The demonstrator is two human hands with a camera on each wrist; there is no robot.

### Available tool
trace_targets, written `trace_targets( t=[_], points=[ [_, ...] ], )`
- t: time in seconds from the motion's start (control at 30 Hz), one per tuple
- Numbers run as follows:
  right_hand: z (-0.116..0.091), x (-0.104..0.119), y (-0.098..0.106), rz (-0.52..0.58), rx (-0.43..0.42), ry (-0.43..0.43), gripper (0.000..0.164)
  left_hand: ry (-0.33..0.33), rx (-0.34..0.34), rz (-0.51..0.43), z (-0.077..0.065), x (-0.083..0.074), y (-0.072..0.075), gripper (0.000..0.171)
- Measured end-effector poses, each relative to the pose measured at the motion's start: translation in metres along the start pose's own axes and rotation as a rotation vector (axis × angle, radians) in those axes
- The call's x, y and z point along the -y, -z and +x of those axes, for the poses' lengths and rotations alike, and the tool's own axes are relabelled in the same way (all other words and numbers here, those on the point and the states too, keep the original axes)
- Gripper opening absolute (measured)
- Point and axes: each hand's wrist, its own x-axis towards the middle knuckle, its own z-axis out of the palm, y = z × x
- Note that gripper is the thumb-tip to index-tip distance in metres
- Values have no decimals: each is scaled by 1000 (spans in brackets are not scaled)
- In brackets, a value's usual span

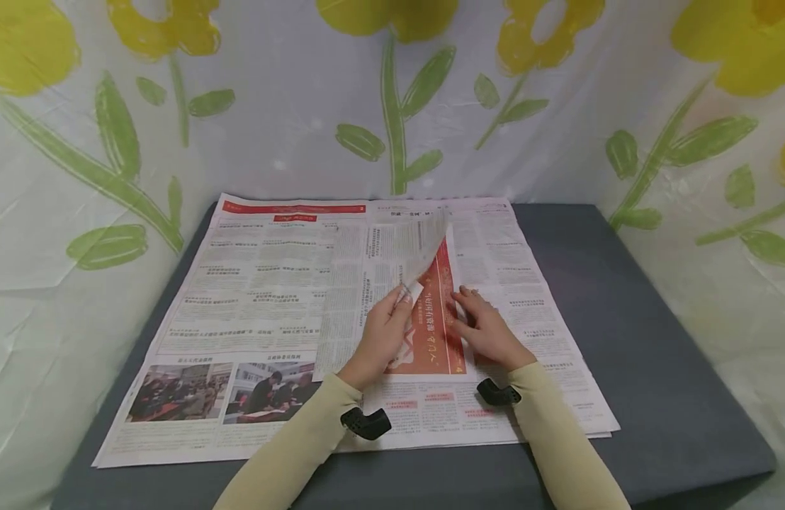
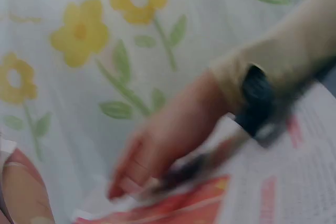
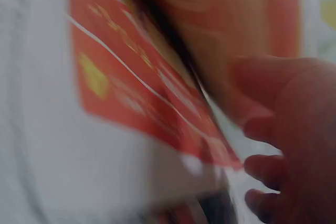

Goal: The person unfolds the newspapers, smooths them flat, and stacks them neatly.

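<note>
A smaller folded newspaper (image 1: 351,304), with grey columns of print and a red-orange panel (image 1: 433,319), lies over larger spread sheets. My left hand (image 1: 382,333) pinches a page of it between thumb and fingers near the middle. Above that hand the page's far corner curls up off the panel. My right hand (image 1: 488,333) is at the panel's right edge, with its fingers loosely spread and slightly bent. The left wrist view catches the right hand (image 2: 163,140) over the red print, blurred. In the right wrist view, the right hand's fingers (image 3: 265,171) are beside the printed page.
Large newspaper sheets (image 1: 258,283) cover much of a dark grey table (image 1: 628,319). Two photographs are printed at their near left. A white curtain (image 1: 271,106) with yellow flowers hangs behind and on both sides. Black devices (image 1: 367,423) sit on both wrists.
</note>
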Motion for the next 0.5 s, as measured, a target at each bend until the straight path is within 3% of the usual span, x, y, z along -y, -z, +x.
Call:
trace_targets(
  t=[0.1,0.3,0.4,0.5],
  points=[
    [-1,7,-8,-99,77,85,72,-27,-114,-100,-5,-15,21,40],
    [0,15,-14,-222,162,74,73,17,-377,-524,-12,-43,78,39],
    [0,15,-10,-239,183,50,75,-30,-524,-725,-13,-47,112,39],
    [0,15,-2,-223,196,20,76,-99,-645,-859,-16,-42,146,39]
  ],
)
